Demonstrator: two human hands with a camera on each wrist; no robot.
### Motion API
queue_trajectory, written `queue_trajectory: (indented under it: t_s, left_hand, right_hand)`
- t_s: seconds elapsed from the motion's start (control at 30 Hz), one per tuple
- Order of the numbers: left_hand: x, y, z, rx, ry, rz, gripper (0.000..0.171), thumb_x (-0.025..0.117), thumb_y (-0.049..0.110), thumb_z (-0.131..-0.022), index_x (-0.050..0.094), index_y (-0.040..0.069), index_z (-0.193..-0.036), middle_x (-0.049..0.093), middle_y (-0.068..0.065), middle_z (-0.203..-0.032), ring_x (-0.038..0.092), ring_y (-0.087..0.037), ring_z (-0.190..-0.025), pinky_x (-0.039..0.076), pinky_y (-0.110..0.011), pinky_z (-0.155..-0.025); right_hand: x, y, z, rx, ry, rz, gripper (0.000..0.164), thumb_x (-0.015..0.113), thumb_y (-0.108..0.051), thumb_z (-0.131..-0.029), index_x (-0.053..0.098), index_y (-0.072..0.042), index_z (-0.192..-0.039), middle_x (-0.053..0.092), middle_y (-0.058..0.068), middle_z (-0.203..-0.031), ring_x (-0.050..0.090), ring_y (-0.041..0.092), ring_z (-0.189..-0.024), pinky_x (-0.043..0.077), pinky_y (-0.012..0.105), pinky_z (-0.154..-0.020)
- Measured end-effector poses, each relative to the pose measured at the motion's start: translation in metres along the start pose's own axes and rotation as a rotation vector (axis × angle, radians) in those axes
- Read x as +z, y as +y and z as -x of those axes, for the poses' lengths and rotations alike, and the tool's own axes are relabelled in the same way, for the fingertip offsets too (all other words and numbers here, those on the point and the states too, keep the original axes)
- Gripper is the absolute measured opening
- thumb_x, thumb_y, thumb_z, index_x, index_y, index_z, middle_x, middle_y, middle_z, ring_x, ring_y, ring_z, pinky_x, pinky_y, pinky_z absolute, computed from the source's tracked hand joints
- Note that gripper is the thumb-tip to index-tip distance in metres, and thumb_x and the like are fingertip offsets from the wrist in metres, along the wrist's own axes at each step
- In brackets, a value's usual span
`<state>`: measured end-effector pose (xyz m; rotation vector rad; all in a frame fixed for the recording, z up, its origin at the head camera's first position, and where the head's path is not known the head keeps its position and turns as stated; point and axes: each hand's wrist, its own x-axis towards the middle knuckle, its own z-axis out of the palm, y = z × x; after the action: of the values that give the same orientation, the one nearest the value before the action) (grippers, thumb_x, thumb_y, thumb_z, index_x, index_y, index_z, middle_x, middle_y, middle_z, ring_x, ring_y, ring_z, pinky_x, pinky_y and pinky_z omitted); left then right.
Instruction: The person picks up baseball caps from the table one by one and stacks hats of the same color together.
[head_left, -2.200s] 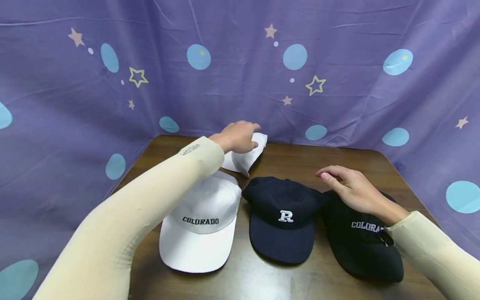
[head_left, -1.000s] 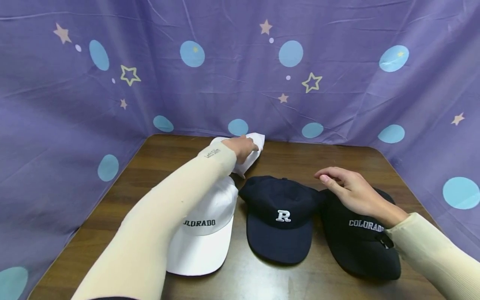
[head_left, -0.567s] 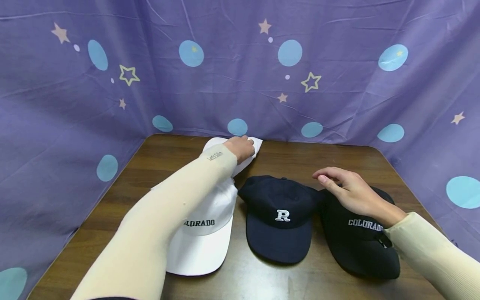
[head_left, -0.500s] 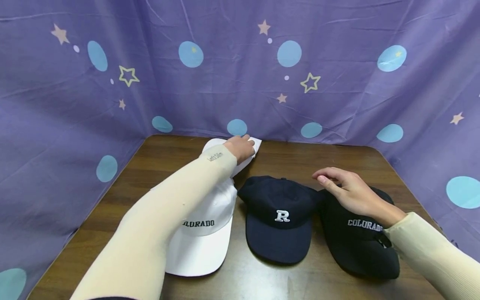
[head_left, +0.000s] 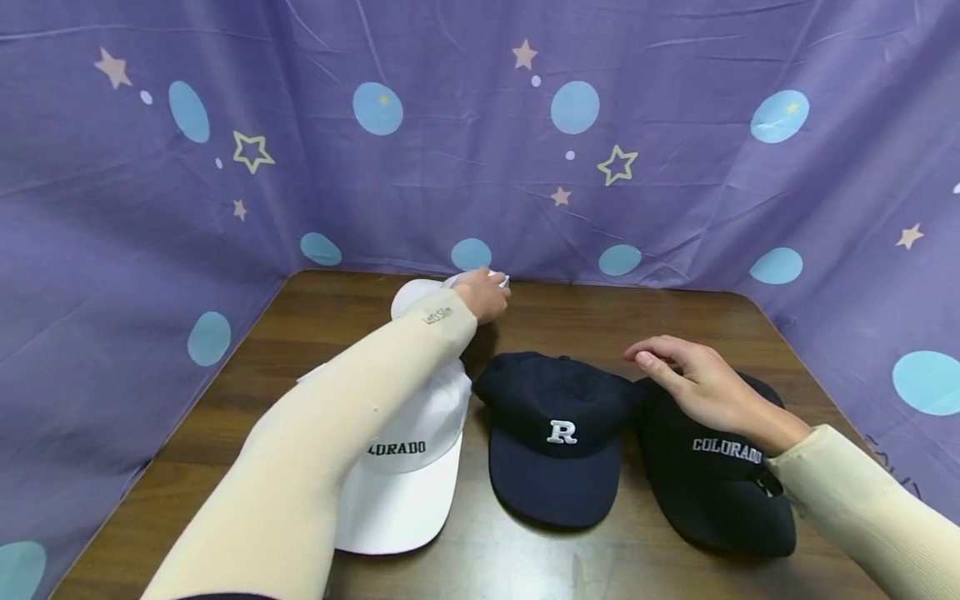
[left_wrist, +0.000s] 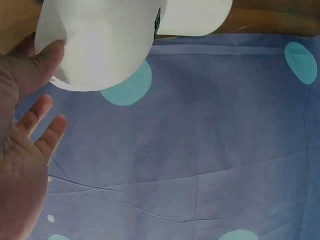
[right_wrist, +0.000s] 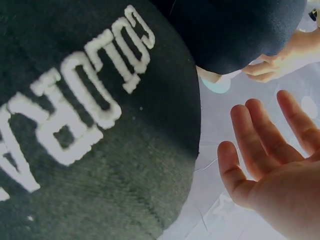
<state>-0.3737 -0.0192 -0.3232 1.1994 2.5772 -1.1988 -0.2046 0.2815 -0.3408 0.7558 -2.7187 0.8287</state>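
At the far side of the table, my left hand [head_left: 482, 296] pinches a white cap [head_left: 411, 297], partly hidden behind the hand and sleeve. In the left wrist view the thumb presses on the smooth white cap [left_wrist: 100, 45], a finger goes behind its edge, and two other fingers stay off it. My right hand [head_left: 705, 387] is held over a black COLORADO cap [head_left: 720, 492] and grips nothing. Its fingers are spread and slightly bent in the right wrist view, beside the black crown.
Nearer me, a white COLORADO cap [head_left: 405, 508] lies partly under my left forearm. A navy cap with an R [head_left: 555, 483] sits between it and the black one. Behind the wooden table [head_left: 660, 317] hangs a purple patterned cloth [head_left: 480, 192].
My left hand has come down onto the rear white cap and taken hold of it. The cap has turned, its bill now showing left of the hand. My right hand has stayed in place.
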Motion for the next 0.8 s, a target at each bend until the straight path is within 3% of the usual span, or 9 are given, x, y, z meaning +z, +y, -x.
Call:
queue_trajectory:
  t_s: [0.23, 0.47, 0.63, 0.8]
  left_hand:
    - [0.011, -0.006, -0.012, 0.001, 0.002, -0.060, 0.031, 0.050, 0.016, -0.104, 0.074, 0.020, -0.124, 0.054, 0.002, -0.142, 0.047, -0.020, -0.133, 0.049, -0.036, -0.102]
    - [0.011, -0.009, -0.006, 0.035, -0.001, -0.185, 0.032, 0.048, 0.022, -0.106, 0.073, 0.024, -0.126, 0.053, 0.003, -0.139, 0.042, -0.022, -0.130, 0.045, -0.037, -0.100]
    - [0.005, -0.015, 0.000, 0.028, 0.029, -0.141, 0.029, 0.052, 0.021, -0.105, 0.074, 0.022, -0.124, 0.056, 0.005, -0.137, 0.044, -0.022, -0.130, 0.044, -0.037, -0.099]
    - [0.000, -0.026, 0.010, -0.032, 0.052, -0.060, 0.029, 0.058, 0.021, -0.104, 0.069, 0.024, -0.131, 0.058, 0.002, -0.138, 0.049, -0.024, -0.130, 0.041, -0.041, -0.105]
  right_hand:
    - [0.002, 0.001, 0.000, -0.034, 0.004, -0.015, 0.024, 0.051, -0.018, -0.109, 0.072, -0.017, -0.121, 0.073, -0.002, -0.115, 0.066, 0.010, -0.103, 0.051, 0.028, -0.087]
    - [0.002, 0.000, 0.000, -0.037, -0.020, -0.028, 0.024, 0.050, -0.018, -0.109, 0.071, -0.015, -0.121, 0.072, 0.000, -0.115, 0.067, 0.012, -0.099, 0.052, 0.030, -0.087]
    - [0.001, 0.000, 0.001, -0.036, -0.023, -0.028, 0.024, 0.051, -0.018, -0.109, 0.071, -0.015, -0.121, 0.072, -0.001, -0.115, 0.067, 0.010, -0.099, 0.053, 0.029, -0.086]
    - [0.001, -0.001, 0.001, -0.037, -0.023, -0.029, 0.023, 0.051, -0.018, -0.109, 0.071, -0.015, -0.121, 0.072, -0.003, -0.114, 0.067, 0.009, -0.098, 0.053, 0.028, -0.085]
